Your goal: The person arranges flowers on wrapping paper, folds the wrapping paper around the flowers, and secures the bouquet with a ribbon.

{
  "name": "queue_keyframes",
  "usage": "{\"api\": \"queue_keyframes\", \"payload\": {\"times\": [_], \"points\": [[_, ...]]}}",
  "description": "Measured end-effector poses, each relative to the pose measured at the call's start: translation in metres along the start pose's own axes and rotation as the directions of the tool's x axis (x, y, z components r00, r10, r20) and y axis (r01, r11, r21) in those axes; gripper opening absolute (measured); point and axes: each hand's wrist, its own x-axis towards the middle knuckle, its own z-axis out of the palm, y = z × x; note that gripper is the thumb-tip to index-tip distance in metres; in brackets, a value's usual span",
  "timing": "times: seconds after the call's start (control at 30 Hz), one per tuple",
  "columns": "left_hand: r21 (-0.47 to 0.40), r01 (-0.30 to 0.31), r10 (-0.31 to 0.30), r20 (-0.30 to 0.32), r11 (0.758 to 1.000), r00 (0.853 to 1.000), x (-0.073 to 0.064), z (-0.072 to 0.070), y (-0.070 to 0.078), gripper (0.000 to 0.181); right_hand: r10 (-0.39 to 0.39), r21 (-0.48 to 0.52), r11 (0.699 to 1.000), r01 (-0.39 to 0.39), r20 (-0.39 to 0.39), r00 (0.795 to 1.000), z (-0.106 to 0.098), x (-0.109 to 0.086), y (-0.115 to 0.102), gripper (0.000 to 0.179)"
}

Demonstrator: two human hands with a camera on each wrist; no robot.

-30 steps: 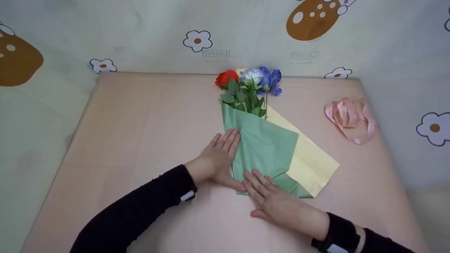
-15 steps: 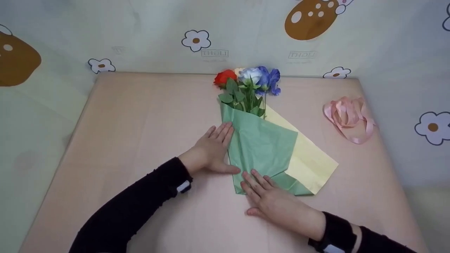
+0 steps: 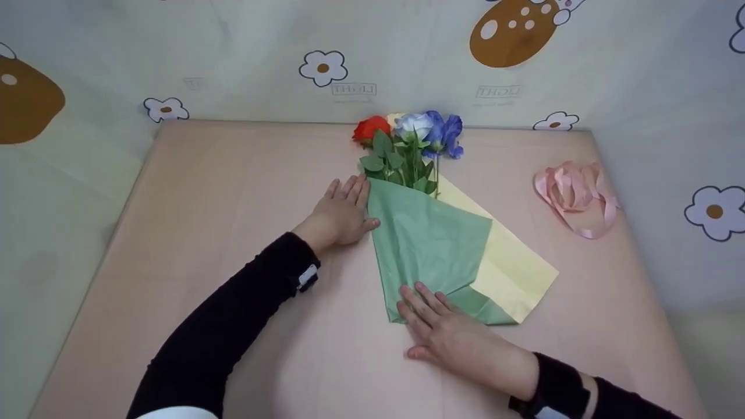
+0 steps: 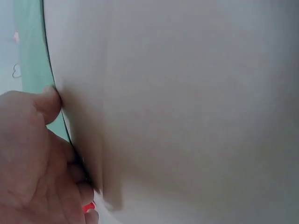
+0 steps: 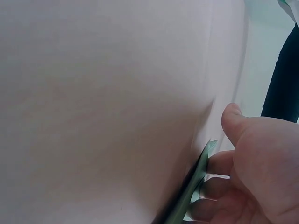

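A bouquet lies on the table, its stems wrapped in green paper folded over a pale yellow sheet. A red rose, a pale blue rose and a blue flower stick out at the top, above green leaves. My left hand lies with straight fingers along the paper's upper left edge; in the left wrist view its thumb touches that edge. My right hand presses flat fingers on the lower end of the green paper. In the right wrist view the paper's bottom fold shows under those fingers.
A loose coil of pink ribbon lies near the table's right edge. The table meets a patterned backdrop at its back, just behind the flower heads. Similar sheeting hangs on both sides.
My left hand has slid up along the left edge of the green paper, from its lower half to near the leaves. The right hand stays almost still at the bottom.
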Motion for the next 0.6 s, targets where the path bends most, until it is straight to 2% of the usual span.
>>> {"api": "queue_keyframes", "payload": {"times": [0.13, 0.27, 0.37, 0.47, 0.6], "points": [[0.067, 0.015, -0.016, 0.006, 0.998, 1.000, -0.012, -0.001, 0.020, 0.083, 0.012, 0.039, 0.999, -0.013, 0.025, 1.000, -0.001, 0.000, 0.000, 0.074], [0.083, -0.051, 0.044, 0.077, 0.995, 0.996, -0.030, 0.004, 0.045, 0.083, 0.034, 0.104, 0.994, -0.042, 0.072, 0.997, -0.003, 0.000, -0.001, 0.074], [0.034, -0.087, 0.082, 0.115, 0.996, 0.990, -0.042, 0.012, 0.056, 0.087, 0.045, 0.120, 0.991, -0.056, 0.093, 0.995, -0.006, 0.002, -0.002, 0.074], [0.023, -0.092, 0.090, 0.098, 0.995, 0.991, -0.050, 0.017, 0.060, 0.102, 0.053, 0.065, 0.996, -0.059, 0.099, 0.994, -0.009, 0.004, -0.004, 0.073], [0.016, -0.107, 0.105, 0.071, 0.994, 0.992, -0.055, 0.019, 0.058, 0.124, 0.041, -0.065, 0.997, -0.036, 0.071, 0.997, -0.010, 0.008, -0.008, 0.072]]}}
